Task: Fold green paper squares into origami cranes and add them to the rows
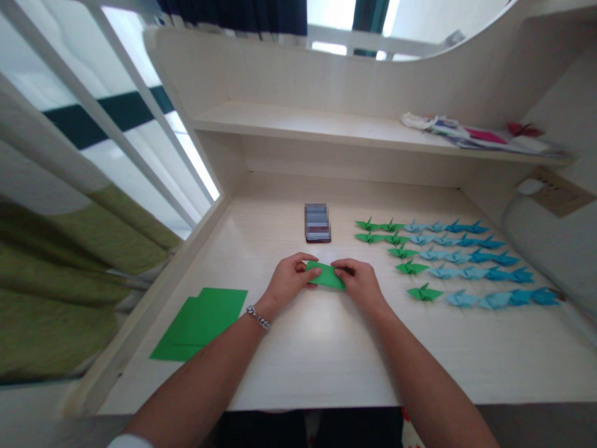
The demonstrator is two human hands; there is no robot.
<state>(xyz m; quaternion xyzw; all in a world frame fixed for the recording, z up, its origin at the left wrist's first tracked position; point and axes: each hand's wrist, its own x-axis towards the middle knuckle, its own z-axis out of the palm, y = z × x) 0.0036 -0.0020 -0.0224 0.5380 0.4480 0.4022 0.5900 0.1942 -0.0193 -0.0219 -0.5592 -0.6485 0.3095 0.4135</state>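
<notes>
A folded piece of green origami paper (327, 277) is held just above the desk (308, 367), stretched between both hands. My left hand (293, 277) pinches its left end, thumb on top and fingers behind. At the right end my right hand (360, 283) grips it the same way, with the thumb on the near face. Flat green paper sheets (200, 323) lie overlapping beside my left forearm. To the right stand rows of folded paper cranes, among them a green crane (424, 292), a light blue crane (461, 298) and a darker blue crane (509, 274).
A phone (318, 222) with a blurred screen lies beyond my hands. Papers and a cloth-like bundle (471, 132) rest on the shelf (303, 124) at the back. A wall socket with a plug (532, 186) and a cable are at the right; railings and a curtain (56, 292) border the left.
</notes>
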